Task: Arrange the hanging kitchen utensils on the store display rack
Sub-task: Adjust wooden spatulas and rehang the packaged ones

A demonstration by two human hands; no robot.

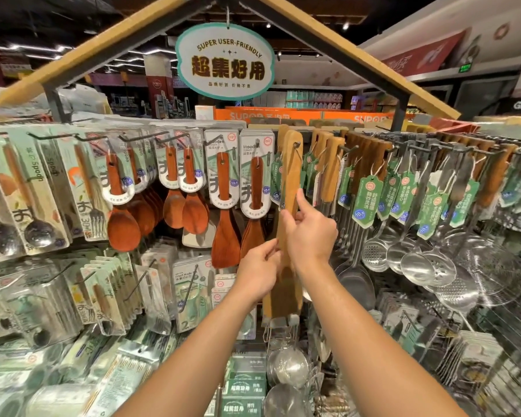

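A long light-wood utensil (291,164) hangs from a black hook (298,144) at the middle of the display rack (175,134). My right hand (309,233) grips its shaft about halfway down, thumb up against the wood. My left hand (260,270) pinches the same shaft a little lower from the left side. The utensil's lower end (285,299) reaches down between my wrists. Reddish wooden spatulas on white cards (254,188) hang just left of it. More wooden-handled tools with green tags (367,200) hang to the right.
Steel skimmers and ladles (418,260) crowd the right side. Packaged spoons and forks (36,194) fill the left hooks, with boxed goods (190,293) on a lower row. Steel strainers (289,365) hang below. An oval sign (224,60) hangs under the roof frame.
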